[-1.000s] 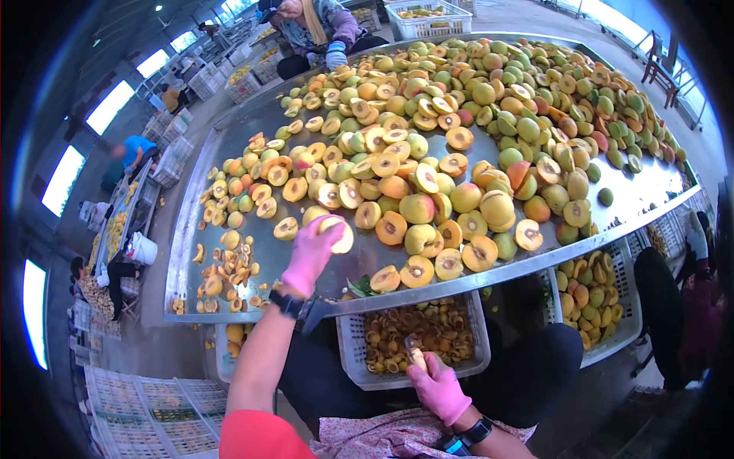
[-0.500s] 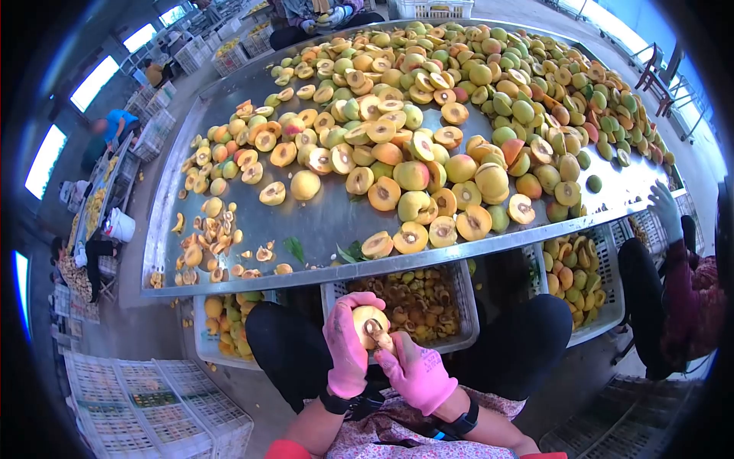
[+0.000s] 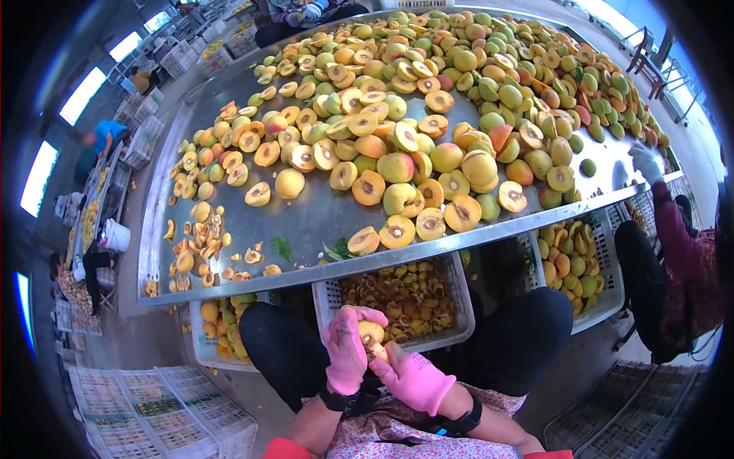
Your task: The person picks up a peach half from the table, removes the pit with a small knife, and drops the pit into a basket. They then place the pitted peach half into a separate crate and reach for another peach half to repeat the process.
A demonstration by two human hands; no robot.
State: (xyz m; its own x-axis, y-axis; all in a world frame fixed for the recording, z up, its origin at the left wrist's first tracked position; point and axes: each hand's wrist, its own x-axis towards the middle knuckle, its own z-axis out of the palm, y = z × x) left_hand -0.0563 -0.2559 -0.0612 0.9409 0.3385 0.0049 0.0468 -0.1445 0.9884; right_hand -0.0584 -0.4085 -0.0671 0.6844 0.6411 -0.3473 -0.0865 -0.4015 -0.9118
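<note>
My left hand [image 3: 348,350], in a pink glove, is wrapped round a halved yellow fruit [image 3: 370,330] above my lap. My right hand [image 3: 414,378], also gloved in pink, pinches a small pale brown piece [image 3: 377,351] against the cut face of that fruit; what this piece is cannot be made out. Beyond my hands is a crate of fruit scraps [image 3: 462,304], under the edge of a metal table [image 3: 428,249]. Halved and whole fruit [image 3: 367,187] lie heaped on the table.
Crates of fruit stand under the table at left [image 3: 200,346] and right [image 3: 612,298]. Stacked white crates [image 3: 164,405] are at lower left. A co-worker's gloved hand [image 3: 647,163] is by the table's right end. Another person [image 3: 310,14] sits across the table.
My hands have turned the fruit, so less of its cut face shows. The view has shifted slightly, and the co-worker's hand at right has moved up to the table.
</note>
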